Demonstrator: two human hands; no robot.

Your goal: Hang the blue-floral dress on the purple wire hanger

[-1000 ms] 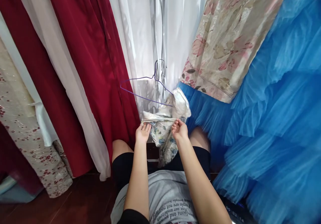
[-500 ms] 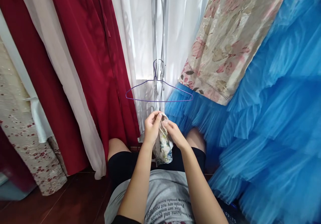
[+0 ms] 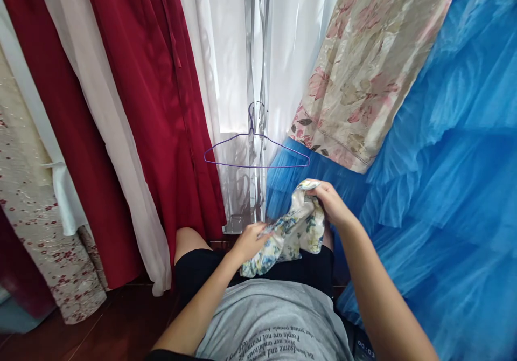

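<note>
A crumpled white cloth piece with blue and yellow flowers (image 3: 288, 237) stretches between my hands over my lap. Its upper end is gripped by my right hand (image 3: 332, 202), fingers closed round the edge. Lower down, my left hand (image 3: 250, 241) is closed on the cloth's left part, though folds hide some of its fingertips. Beyond them hangs a bare purple wire hanger (image 3: 258, 166), apart from both hands. Silvery strips (image 3: 254, 81) run down behind it. Whether the cloth is a whole garment I cannot tell.
Long garments hang all around: a dark red one (image 3: 137, 81) at left, white fabric (image 3: 230, 70) ahead, a beige floral one (image 3: 363, 70) and blue ruffled tulle (image 3: 452, 199) at right. Dark red floor tiles (image 3: 121, 323) show below.
My hands have moved apart, left hand down and to the left, right hand to the right. The bunched floral cloth is now spread between them.
</note>
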